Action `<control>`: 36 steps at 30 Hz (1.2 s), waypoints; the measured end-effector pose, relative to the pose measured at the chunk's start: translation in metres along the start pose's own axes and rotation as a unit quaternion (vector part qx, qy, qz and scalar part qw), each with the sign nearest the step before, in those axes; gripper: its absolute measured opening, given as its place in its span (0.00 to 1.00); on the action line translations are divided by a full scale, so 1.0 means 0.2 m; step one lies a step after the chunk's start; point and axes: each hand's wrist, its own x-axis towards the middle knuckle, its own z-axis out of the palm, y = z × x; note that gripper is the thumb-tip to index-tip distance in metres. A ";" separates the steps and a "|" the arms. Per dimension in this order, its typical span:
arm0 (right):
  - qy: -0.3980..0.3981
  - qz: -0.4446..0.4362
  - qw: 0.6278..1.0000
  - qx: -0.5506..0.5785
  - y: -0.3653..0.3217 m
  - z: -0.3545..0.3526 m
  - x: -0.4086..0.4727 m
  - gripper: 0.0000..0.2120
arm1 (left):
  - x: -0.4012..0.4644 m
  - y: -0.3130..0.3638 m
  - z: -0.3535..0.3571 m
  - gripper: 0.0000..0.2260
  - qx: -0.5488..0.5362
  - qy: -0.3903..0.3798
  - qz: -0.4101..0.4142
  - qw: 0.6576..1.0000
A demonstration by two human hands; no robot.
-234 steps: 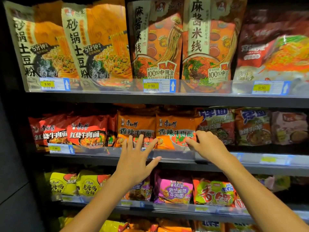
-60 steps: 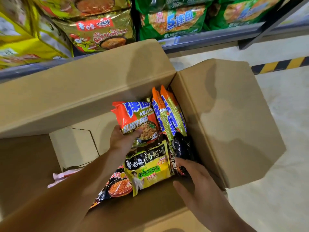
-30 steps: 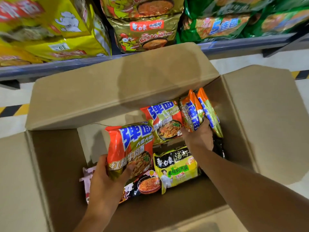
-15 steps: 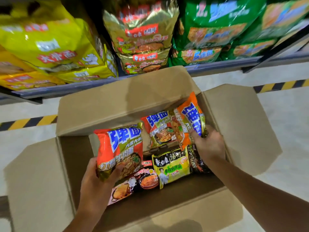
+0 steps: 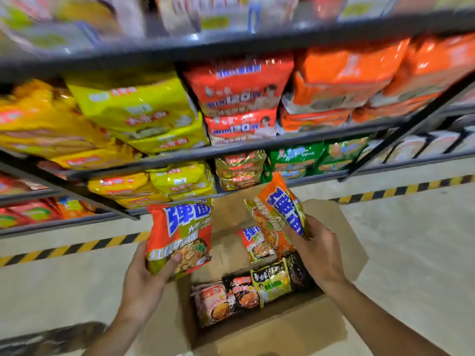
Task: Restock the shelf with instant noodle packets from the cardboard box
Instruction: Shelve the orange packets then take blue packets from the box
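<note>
My left hand (image 5: 144, 281) grips a red and green noodle packet (image 5: 178, 235) by its lower edge, lifted above the left rim of the open cardboard box (image 5: 341, 242). My right hand (image 5: 317, 250) holds an orange noodle packet (image 5: 276, 214) with blue lettering, tilted, over the box's middle. Inside the box lie another red packet (image 5: 253, 242), a yellow-green packet (image 5: 273, 283), a black packet (image 5: 241, 294) and a pink packet (image 5: 210, 301). The shelf (image 5: 231, 147) stands behind the box, its upper rows blurred.
The shelf rows hold large yellow multipacks (image 5: 133, 109), red multipacks (image 5: 239, 83), orange multipacks (image 5: 347, 70), gold packs (image 5: 240, 170) and green packs (image 5: 295, 155). A black and yellow floor stripe (image 5: 401, 190) runs along the shelf's foot on the pale floor.
Both hands have risen out of the box, each with a packet. The view has tilted up from the box toward the shelf rows.
</note>
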 end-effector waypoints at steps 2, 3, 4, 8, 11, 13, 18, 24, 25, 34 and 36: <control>0.002 -0.021 1.000 0.007 -0.25 -0.14 -0.14 0.14 | -0.12 0.21 -0.17 0.19 -0.019 -0.007 0.010 1.000; 0.011 -0.030 0.999 0.002 -0.37 -0.20 -0.21 0.13 | -0.19 0.31 -0.25 0.19 -0.022 -0.007 0.018 1.000; 0.020 -0.036 0.999 -0.003 -0.48 -0.26 -0.28 0.14 | -0.26 0.42 -0.32 0.19 -0.029 -0.005 0.031 0.999; 0.020 -0.039 0.999 0.030 -0.82 -0.44 -0.61 0.16 | -0.52 0.71 -0.64 0.19 -0.059 -0.005 0.057 0.997; 0.014 -0.068 0.996 0.050 -1.01 -0.54 -0.87 0.16 | -0.72 0.85 -0.86 0.23 -0.078 -0.006 0.070 0.994; 0.009 -0.080 0.995 0.057 -1.13 -0.59 -1.03 0.15 | -0.82 0.91 -0.98 0.22 -0.080 -0.001 0.085 0.993; -0.008 -0.123 0.985 0.121 -1.39 -0.66 -1.27 0.14 | -1.04 1.05 -1.22 0.21 -0.093 0.016 0.120 0.988; -0.042 -0.202 0.965 0.165 -1.69 -0.73 -1.34 0.16 | -1.32 1.21 -1.41 0.20 -0.108 0.093 0.173 0.974; -0.045 -0.217 0.960 0.173 -1.74 -0.74 -1.35 0.14 | -1.37 1.23 -1.45 0.20 -0.110 0.106 0.180 0.972; -0.129 -0.315 0.919 0.201 -2.08 -0.66 -1.46 0.19 | -1.78 1.24 -1.79 0.19 -0.138 0.219 0.190 0.947; -0.148 -0.332 0.910 0.200 -2.15 -0.61 -1.49 0.20 | -1.87 1.22 -1.90 0.21 -0.138 0.253 0.190 0.939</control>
